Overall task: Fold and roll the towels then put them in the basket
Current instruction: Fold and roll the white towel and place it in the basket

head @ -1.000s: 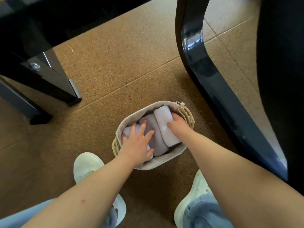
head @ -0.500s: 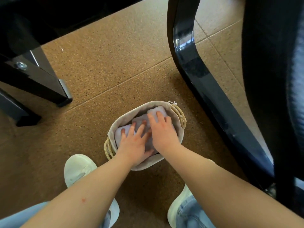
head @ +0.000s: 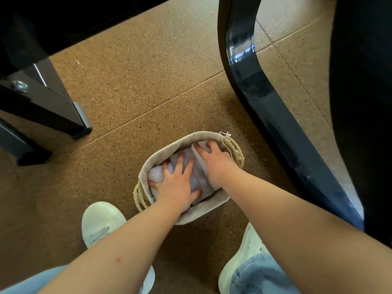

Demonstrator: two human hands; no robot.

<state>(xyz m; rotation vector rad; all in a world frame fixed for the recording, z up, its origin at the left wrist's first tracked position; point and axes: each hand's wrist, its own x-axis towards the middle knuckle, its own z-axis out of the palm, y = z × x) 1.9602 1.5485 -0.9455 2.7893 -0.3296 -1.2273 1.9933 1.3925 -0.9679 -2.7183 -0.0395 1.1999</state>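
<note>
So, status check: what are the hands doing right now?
Left hand and right hand open, pressing towels. Towels inside basket. Black frame beside basket, not touching.

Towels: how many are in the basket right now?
3, all in the basket: left towel under the left hand, middle towel between the hands, right towel under the right hand. More may hide beneath.

- The basket (head: 203, 213) is being shown in plain beige cloth, with straw-yellow woven handles (head: 235, 151).
- The towels (head: 157, 175) are being seen as pale, possibly lavender-white.
- The floor (head: 137, 81) is being shown in tan, speckled with dark flecks.
- White shoes (head: 101, 221) and light-blue jeans (head: 261, 276) are being worn.
- The chair frame (head: 265, 98) is being shown in glossy black.
</note>
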